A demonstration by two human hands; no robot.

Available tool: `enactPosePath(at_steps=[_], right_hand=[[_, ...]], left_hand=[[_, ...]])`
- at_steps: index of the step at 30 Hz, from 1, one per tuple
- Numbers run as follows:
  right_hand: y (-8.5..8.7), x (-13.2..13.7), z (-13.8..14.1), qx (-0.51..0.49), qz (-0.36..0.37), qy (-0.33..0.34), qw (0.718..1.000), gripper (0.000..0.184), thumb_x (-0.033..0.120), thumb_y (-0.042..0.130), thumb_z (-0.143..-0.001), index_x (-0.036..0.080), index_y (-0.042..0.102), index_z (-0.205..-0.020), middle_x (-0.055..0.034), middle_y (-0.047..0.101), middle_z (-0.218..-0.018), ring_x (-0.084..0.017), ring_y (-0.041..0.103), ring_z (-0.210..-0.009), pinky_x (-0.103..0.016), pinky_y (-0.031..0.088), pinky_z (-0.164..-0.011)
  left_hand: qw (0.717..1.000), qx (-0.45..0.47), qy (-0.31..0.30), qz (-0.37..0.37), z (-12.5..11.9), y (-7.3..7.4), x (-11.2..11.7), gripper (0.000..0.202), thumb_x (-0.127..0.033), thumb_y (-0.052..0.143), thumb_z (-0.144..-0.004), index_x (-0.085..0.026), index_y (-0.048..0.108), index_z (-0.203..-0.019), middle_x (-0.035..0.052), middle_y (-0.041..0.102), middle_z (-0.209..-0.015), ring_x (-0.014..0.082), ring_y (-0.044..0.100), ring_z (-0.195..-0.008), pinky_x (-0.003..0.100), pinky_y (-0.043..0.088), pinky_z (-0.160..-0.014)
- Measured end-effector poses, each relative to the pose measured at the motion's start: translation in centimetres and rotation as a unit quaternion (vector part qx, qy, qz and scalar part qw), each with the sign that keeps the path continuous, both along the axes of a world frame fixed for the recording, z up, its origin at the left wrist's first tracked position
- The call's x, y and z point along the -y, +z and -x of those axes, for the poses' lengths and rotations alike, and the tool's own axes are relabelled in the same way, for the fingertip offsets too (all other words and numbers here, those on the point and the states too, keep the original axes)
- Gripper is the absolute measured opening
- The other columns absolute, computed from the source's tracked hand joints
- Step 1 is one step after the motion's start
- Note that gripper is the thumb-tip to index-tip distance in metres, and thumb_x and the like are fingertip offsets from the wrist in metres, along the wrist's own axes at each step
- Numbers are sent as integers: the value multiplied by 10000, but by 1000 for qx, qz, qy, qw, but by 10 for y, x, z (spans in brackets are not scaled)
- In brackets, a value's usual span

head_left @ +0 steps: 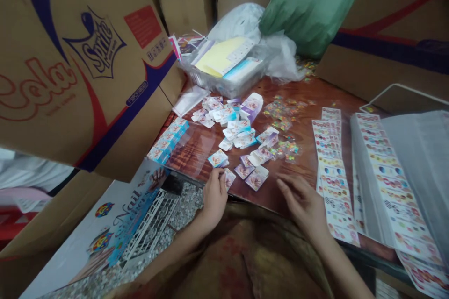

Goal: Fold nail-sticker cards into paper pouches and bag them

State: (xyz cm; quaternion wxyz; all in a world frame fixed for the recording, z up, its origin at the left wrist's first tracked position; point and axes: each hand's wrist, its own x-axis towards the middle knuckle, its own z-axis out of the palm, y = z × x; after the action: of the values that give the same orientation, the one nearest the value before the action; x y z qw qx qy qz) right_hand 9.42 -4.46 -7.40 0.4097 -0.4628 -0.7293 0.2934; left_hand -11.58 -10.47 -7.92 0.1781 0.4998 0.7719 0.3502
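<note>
My left hand (214, 195) rests at the near edge of a reddish wooden table (308, 159), its fingers curled on a small printed packet (229, 178). My right hand (304, 202) lies flat on the table with fingers spread, holding nothing, just left of a long strip of sticker sheets (333, 182). Several small packets (238, 133) lie scattered ahead of both hands. A neat row of packets (168, 140) runs along the table's left side. Tiny loose coloured stickers (282, 126) are strewn in the middle.
A large printed cardboard box (77, 65) looms at the left. A clear tray of papers (228, 67), white plastic wrap and a green bag (312, 4) sit at the back. More sticker strips (389, 187) lie at the right. A "Nail" printed board (119, 224) leans below.
</note>
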Motion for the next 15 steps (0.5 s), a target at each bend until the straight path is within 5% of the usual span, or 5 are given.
enactPosePath(at_steps=[3,6,10,15], right_hand=[[0,-20,-28,96,-72,-56,991,280,396,476,-911,208,675,-967,-90,666,-921,-228,628,-833,-362,489,-776],[-2,-34,-56,247,-106,-161,950,390,434,398,-923,181,663,-1054,-149,634,-960,-299,587,-907,-441,454,-816],[-9,-39,-76,388,-69,-260,882,561,476,420,-902,55,535,-1254,-221,599,-1020,-351,547,-941,-470,428,-795],[-18,-41,-76,405,-20,-268,874,561,470,445,-899,59,503,-1277,-197,604,-974,-309,547,-875,-419,416,-779]], left_hand=[[998,-67,0,-9,5,-4,-5,165,-186,394,-938,-170,550,-989,79,631,-986,189,617,-908,299,462,-801],[990,-141,8,10,5,-4,-7,200,-234,406,-947,-168,586,-1001,91,596,-1012,188,617,-863,269,460,-707],[968,-242,16,61,4,-4,-7,258,-315,423,-946,-183,629,-1027,96,548,-1044,169,597,-727,248,392,-555],[955,-291,30,-52,2,-3,-7,253,-360,495,-915,-183,663,-986,71,532,-933,165,580,-735,242,382,-561]])
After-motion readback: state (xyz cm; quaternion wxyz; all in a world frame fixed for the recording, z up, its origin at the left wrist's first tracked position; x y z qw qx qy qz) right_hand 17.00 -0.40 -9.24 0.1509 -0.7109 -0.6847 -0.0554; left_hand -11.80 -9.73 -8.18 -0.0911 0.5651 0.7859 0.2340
